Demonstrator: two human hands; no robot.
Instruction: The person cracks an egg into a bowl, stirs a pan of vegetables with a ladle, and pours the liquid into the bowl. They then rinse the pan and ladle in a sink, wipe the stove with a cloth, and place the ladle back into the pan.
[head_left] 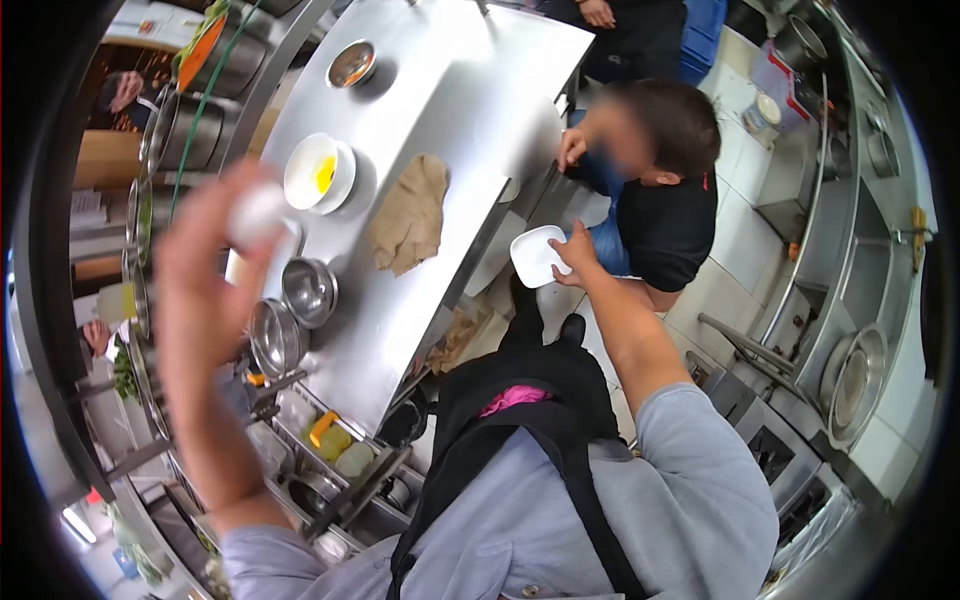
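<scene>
steel kitchen counter (470,90) ran ahead – left hand (205,260) raised near the camera, fingers closed round a blurred white object (258,212), right hand (578,255) low, gripping a white dish (535,255) by its edge beside a crouching person (660,190).

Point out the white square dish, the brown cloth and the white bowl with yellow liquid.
white square dish (536,255), head view, its flat middle
brown cloth (409,215), head view, its crumpled middle
white bowl (303,170), head view, its inner wall

Single head view, fisheye, rolled sideways, looking steeply down over own torso onto steel counter (440,90), close.
</scene>
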